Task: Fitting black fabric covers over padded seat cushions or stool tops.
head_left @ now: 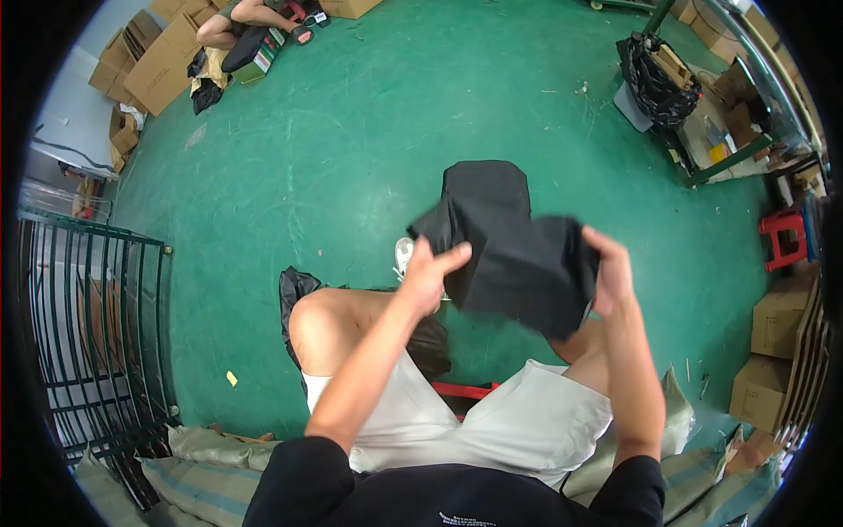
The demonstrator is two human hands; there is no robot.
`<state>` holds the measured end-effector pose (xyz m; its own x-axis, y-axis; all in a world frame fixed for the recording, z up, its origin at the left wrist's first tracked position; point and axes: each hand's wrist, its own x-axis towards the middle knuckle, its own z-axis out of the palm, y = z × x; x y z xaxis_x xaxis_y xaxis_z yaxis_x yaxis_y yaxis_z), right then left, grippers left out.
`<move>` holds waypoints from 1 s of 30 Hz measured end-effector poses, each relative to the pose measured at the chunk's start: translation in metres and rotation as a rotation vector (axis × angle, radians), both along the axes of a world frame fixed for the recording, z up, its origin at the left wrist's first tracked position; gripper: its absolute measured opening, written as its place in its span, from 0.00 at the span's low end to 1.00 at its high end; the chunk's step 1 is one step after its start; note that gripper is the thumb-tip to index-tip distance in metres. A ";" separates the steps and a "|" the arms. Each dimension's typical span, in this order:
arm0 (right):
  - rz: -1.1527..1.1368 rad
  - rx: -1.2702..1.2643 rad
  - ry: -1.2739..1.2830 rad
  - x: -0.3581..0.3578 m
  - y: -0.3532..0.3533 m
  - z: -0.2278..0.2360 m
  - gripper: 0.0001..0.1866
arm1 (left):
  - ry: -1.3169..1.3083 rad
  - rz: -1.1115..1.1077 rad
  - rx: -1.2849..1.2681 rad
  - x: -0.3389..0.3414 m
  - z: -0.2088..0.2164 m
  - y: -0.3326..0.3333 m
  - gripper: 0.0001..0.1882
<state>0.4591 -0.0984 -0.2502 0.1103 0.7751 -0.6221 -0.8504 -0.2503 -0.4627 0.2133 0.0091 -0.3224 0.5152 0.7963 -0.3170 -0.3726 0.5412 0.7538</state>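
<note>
Between my hands, above my knees, is a floppy black piece of sheet material [518,255]. It looks like cloth or a soft bag, with a rounded flap standing out at its far side; its exact kind cannot be made out. My left hand [430,279] grips its left edge, thumb on top. At the right edge my right hand [612,274] is closed on it, the fingers partly behind the material. The lower edge is smeared by motion. Below it, a dark bag-like thing [428,347] lies on the floor between my legs, next to a white shoe [404,255].
A dark metal rack [101,325] stands at left. Cardboard boxes [762,391], a red stool [783,239] and a cart with a black bin bag [654,83] line the right. Pale sacks [206,483] lie behind me. Another person's legs [255,16] show far left, near cartons [162,70].
</note>
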 end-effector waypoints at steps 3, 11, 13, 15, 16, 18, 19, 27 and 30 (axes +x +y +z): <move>-0.007 0.220 -0.222 0.032 0.046 0.034 0.16 | -0.035 -0.103 0.189 0.026 0.052 0.069 0.30; -0.011 0.136 -0.264 0.114 0.168 -0.004 0.14 | -0.130 -0.085 0.164 0.092 0.044 0.195 0.19; -0.047 0.063 -0.275 0.118 0.189 -0.084 0.18 | 0.068 -0.095 -0.023 0.098 -0.027 0.213 0.22; 0.093 -0.113 -0.201 0.079 0.208 -0.173 0.22 | 0.259 -0.025 -0.159 0.055 -0.119 0.221 0.22; 0.057 -0.221 -0.284 0.069 0.187 -0.209 0.24 | 0.432 0.032 -0.226 0.057 -0.152 0.193 0.20; 0.000 -0.386 -0.274 0.061 0.156 -0.264 0.28 | 0.536 0.071 -0.291 0.049 -0.203 0.158 0.22; -0.062 -0.467 -0.361 0.092 0.127 -0.301 0.33 | 0.520 0.066 -0.339 0.076 -0.210 0.137 0.25; 0.048 -0.526 -0.431 0.011 0.098 -0.267 0.21 | 0.436 0.111 -0.294 0.006 -0.222 0.123 0.36; -0.094 -0.526 -0.305 0.034 0.075 -0.309 0.30 | 0.582 0.017 -0.317 0.039 -0.202 0.092 0.31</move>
<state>0.4930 -0.0229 -0.5587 0.3964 0.3510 -0.8483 -0.7288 -0.4417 -0.5233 0.2521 0.1016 -0.5248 0.1775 0.6249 -0.7603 0.0367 0.7678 0.6397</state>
